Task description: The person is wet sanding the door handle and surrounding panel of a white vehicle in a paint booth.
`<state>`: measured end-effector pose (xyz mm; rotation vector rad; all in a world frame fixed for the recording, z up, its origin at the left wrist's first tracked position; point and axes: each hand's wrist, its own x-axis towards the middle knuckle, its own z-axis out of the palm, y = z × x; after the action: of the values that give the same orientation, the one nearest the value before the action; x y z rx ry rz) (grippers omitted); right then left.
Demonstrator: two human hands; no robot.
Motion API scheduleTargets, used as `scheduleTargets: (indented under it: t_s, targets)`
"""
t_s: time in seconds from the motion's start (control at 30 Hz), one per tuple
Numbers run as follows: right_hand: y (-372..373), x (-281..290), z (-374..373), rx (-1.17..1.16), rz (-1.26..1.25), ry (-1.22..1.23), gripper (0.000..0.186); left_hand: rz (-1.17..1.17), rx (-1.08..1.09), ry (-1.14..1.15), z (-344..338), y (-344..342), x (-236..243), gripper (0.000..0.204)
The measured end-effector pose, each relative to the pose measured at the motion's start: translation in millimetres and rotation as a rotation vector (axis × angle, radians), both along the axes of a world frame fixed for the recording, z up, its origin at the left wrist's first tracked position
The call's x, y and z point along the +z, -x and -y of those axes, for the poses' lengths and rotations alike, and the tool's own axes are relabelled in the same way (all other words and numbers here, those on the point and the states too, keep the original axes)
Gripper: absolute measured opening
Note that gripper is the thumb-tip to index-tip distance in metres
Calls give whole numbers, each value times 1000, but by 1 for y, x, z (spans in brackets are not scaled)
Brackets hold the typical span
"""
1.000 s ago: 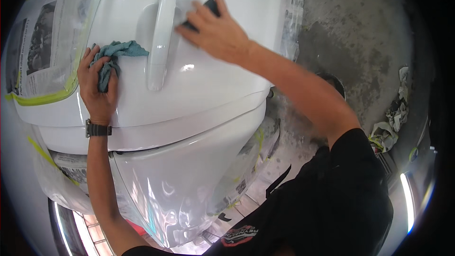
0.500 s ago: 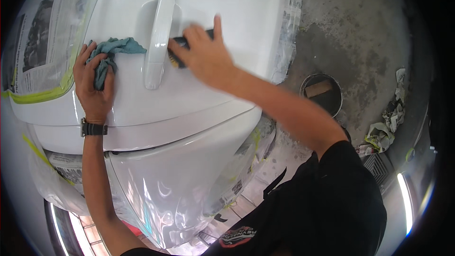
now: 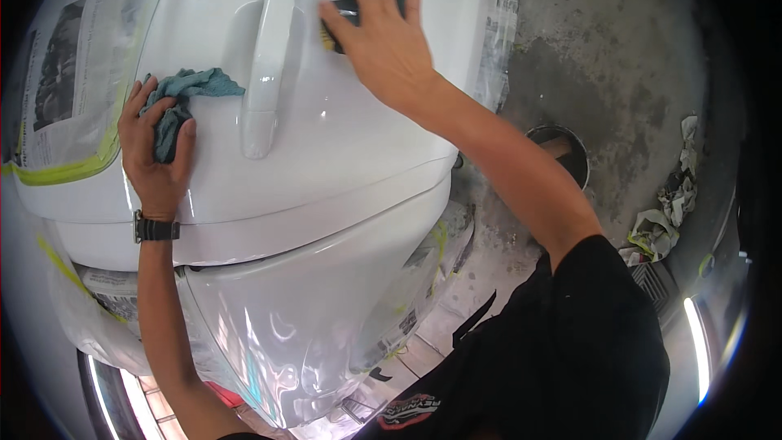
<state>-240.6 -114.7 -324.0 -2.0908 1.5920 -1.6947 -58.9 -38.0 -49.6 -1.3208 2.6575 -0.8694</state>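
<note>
I see a glossy white car door panel (image 3: 326,134) with a long white handle (image 3: 267,65). My left hand (image 3: 155,143), wearing a dark wristwatch (image 3: 156,228), is closed on a crumpled teal cloth (image 3: 199,81) and rests on the panel left of the handle. Right of the handle, near the upper part of the view, my right hand (image 3: 387,49) grips a black block (image 3: 346,8) with a yellow side against the paintwork. Its fingers lie over the block, which hides part of it.
Newspaper, plastic and yellow-green tape mask a window (image 3: 81,73) at left and the panel's right edge (image 3: 501,24). On the stained concrete floor (image 3: 603,49) stand a round bucket (image 3: 574,159), partly behind my arm, and crumpled paper (image 3: 660,232).
My right hand and the block moved down and left toward the handle, then up and right since half a second ago. My left hand has shifted slightly left with the cloth.
</note>
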Motion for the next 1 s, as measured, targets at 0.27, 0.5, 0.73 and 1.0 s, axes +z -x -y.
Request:
scheduleTargets:
  t_s: [0.27,0.5,0.73,1.0]
  targets:
    - [11,16,0,240,-106,-84,68,-28,6,1,-1,-5,3,31]
    - [1,16,-30,367,2,-217,70,0,-5,27,0,-3,2,30]
    - [-9,22,-52,461,14,-266,69,-15,-6,16,2,-6,3,32]
    - [-6,16,-15,41,-151,-67,65,-26,-11,42,0,-3,1,30]
